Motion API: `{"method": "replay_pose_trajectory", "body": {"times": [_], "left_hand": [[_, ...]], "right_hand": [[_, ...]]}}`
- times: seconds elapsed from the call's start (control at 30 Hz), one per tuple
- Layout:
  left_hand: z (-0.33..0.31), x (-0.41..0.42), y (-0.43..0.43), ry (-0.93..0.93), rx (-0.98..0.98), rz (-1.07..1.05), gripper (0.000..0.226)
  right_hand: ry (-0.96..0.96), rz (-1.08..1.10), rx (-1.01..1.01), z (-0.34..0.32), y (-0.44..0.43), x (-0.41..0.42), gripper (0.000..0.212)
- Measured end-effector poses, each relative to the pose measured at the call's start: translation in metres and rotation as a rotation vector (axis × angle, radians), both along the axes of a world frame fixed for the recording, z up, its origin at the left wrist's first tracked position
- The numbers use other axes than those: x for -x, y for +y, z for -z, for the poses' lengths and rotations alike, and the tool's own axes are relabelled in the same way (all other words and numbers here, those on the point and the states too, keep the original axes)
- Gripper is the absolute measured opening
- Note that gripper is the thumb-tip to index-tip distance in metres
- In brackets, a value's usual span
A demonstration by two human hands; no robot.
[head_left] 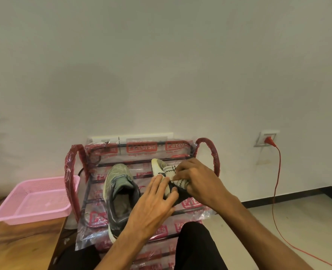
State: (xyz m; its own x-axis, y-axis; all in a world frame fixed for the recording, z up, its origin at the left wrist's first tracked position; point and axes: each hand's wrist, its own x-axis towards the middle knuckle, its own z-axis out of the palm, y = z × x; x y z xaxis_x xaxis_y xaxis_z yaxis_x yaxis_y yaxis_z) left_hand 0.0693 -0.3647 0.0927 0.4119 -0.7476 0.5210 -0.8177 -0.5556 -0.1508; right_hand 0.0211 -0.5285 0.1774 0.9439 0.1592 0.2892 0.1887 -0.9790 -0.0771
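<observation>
Two sneakers sit on the top shelf of a plastic-wrapped shoe rack (95, 191). The grey-green sneaker (120, 190) lies on the left, its opening facing me. The pale yellow sneaker (162, 166) with a black-and-white lace lies on the right. My left hand (155, 203) presses against that shoe's inner side with fingers spread and fairly straight. My right hand (196, 180) covers the shoe's laced top and pinches the lace with curled fingers. Much of the yellow sneaker is hidden under both hands.
A pink plastic basket (34, 199) rests on a wooden surface (21, 244) at the left. A red cable (276, 182) runs from a wall socket (266, 138) down across the floor on the right. My knees in dark trousers (196, 244) are at the rack's front edge.
</observation>
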Motion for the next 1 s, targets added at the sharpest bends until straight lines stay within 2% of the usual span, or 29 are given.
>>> {"method": "replay_pose_trajectory", "body": {"times": [0.17,0.4,0.57,0.73,0.9,1.0], "left_hand": [[-0.007,0.000,-0.005,-0.014,0.008,-0.021,0.072],[-0.010,-0.003,-0.006,0.035,0.092,-0.022,0.066],[-0.015,0.000,-0.009,0.034,0.083,-0.023,0.068],[-0.013,-0.004,-0.008,0.043,0.120,-0.017,0.064],[-0.015,0.002,-0.013,-0.023,0.083,0.007,0.062],[-0.018,0.005,-0.015,-0.008,0.120,0.011,0.061]], "right_hand": [[-0.029,0.050,0.078,-0.002,0.004,-0.005,0.037],[-0.123,0.010,0.069,0.003,0.004,0.001,0.037],[-0.094,0.054,0.112,-0.001,0.003,-0.017,0.037],[-0.139,-0.017,0.112,-0.001,0.013,-0.003,0.030],[-0.053,0.116,0.127,-0.005,0.006,-0.021,0.033],[-0.050,0.100,0.150,-0.008,0.009,-0.018,0.032]]}}
